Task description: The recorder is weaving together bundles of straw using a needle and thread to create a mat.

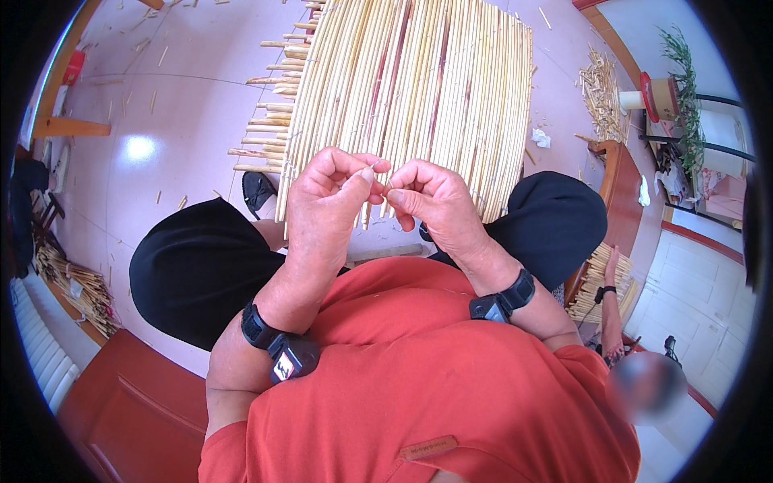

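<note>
A mat of pale straight stalks (419, 88), a few of them reddish brown, lies in front of me with its near edge between my knees. Thin ties cross it, and uneven stalk ends jut out on its left. Over that near edge, my left hand (332, 189) is closed in a pinch, thumb against the fingers, on a thin strand that looks like thread (377, 163). Close beside it my right hand (439, 201) also pinches, thumb against forefinger. What lies between its fingertips is too fine to make out surely.
Loose stalks lie heaped on the floor (605, 92) at the right and in a bundle (76, 290) at the left. A wooden bench (622, 181) stands to my right. Beyond it another person's arm (613, 310) reaches to more stalks. Crumpled white tissue (541, 138) lies beside the mat.
</note>
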`<action>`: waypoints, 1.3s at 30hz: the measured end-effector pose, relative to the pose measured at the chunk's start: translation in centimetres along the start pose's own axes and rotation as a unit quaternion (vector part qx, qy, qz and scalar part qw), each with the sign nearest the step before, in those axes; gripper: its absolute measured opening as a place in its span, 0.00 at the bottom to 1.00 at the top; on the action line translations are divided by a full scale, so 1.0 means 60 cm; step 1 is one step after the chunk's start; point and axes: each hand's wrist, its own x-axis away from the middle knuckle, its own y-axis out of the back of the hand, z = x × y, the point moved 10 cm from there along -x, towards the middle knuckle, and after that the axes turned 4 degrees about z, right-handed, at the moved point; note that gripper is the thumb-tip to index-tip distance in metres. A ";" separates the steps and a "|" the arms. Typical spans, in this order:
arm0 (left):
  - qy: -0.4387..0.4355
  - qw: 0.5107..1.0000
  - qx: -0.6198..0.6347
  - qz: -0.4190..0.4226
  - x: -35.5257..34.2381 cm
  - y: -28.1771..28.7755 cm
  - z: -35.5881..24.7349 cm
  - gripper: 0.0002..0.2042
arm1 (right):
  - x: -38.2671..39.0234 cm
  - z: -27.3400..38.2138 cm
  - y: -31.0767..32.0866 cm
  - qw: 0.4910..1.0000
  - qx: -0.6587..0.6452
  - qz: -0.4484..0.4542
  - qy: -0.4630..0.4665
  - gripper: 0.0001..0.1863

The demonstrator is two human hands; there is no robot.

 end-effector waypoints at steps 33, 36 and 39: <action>-0.003 1.000 0.005 0.002 -0.002 0.000 0.002 0.04 | -0.003 0.000 0.000 1.000 -0.023 -0.001 0.000 0.06; 0.001 1.000 0.018 0.001 -0.004 0.002 0.006 0.03 | -0.003 0.002 0.000 1.000 -0.016 0.001 0.001 0.06; 0.006 0.999 0.033 0.005 -0.006 0.003 0.010 0.02 | -0.003 0.002 0.000 1.000 -0.007 0.003 0.000 0.06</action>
